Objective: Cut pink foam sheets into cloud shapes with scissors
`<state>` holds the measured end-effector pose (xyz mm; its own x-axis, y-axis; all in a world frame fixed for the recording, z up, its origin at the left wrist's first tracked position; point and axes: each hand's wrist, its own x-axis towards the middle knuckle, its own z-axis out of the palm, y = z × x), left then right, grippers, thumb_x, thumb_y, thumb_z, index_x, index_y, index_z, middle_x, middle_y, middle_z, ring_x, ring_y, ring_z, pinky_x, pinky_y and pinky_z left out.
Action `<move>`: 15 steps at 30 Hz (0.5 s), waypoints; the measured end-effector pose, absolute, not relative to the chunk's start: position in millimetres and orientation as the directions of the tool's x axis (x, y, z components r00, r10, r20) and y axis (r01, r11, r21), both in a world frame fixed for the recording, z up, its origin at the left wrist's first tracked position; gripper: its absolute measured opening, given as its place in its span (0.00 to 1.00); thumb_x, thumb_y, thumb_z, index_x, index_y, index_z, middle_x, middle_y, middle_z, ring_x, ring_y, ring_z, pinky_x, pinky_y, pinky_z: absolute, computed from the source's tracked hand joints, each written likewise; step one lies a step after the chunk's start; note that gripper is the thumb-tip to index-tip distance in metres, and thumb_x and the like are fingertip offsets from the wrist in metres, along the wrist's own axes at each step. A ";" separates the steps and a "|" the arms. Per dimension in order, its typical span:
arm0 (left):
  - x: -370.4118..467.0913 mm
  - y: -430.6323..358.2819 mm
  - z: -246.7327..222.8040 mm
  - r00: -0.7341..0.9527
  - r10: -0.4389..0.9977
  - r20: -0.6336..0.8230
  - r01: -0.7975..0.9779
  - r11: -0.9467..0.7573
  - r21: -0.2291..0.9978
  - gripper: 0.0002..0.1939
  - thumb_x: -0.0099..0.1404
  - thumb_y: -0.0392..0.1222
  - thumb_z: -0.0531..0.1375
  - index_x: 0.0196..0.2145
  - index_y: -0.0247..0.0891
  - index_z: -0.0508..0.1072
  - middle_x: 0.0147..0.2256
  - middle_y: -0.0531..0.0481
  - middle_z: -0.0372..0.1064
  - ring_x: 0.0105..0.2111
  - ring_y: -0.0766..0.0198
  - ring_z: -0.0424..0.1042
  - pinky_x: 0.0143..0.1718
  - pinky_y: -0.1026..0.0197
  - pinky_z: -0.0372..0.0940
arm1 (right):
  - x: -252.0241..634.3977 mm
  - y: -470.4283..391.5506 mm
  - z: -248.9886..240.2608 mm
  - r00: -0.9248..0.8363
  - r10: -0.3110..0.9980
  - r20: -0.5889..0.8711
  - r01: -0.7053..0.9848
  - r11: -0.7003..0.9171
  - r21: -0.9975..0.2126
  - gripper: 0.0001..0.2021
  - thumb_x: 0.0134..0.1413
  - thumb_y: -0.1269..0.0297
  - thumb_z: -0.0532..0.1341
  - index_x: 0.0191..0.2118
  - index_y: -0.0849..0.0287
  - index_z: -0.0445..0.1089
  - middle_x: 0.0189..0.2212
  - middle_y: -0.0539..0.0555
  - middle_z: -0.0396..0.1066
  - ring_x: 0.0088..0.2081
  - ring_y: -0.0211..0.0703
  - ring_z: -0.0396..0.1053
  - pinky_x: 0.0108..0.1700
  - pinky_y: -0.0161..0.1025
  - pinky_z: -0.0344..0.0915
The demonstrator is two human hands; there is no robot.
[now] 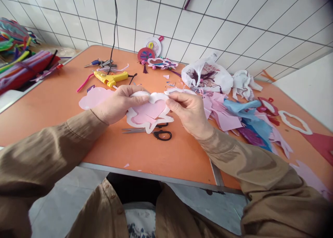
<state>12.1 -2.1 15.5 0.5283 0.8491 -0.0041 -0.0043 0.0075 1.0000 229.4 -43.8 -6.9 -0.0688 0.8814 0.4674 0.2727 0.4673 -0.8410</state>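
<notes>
Between my hands is a white scalloped cutout frame (pixel 131 119) with pink paper (pixel 145 112) across its opening. My left hand (pixel 121 102) pinches its upper left edge, thumb on top. The thumb and fingers of my right hand (pixel 188 109) close on its upper right edge. Just below, partly covered by the frame, black-handled scissors (pixel 162 135) lie on the orange table. A pink cloud-shaped paper piece (pixel 95 98) lies beside my left hand. Another white cutout (pixel 179 91) shows behind my right hand, and whether my fingers touch it I cannot tell.
A yellow glue gun (pixel 110 78) lies at the back left, near a hanging black cord (pixel 114 26). Finished-looking ornaments (pixel 153 52) and a white plastic bag (pixel 218 76) sit by the tiled wall. Pink and blue scraps (pixel 247 116) pile up at right. Colourful pipe cleaners (pixel 28 68) lie far left.
</notes>
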 end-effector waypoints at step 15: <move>10.9 -4.4 18.4 0.545 0.834 0.091 -0.061 -0.069 0.996 0.09 0.62 0.44 0.69 0.29 0.36 0.80 0.24 0.52 0.69 0.24 0.67 0.64 0.27 0.62 0.58 | 228.0 -52.7 2.6 -0.055 0.836 0.545 0.330 0.531 -0.781 0.08 0.57 0.54 0.71 0.31 0.49 0.78 0.27 0.51 0.74 0.31 0.44 0.71 0.33 0.46 0.70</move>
<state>10.9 -4.4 18.4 0.5445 0.8338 0.0913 -0.0611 -0.0691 0.9957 228.0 -52.7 2.6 -0.0546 0.8365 0.5453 0.3298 0.5305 -0.7809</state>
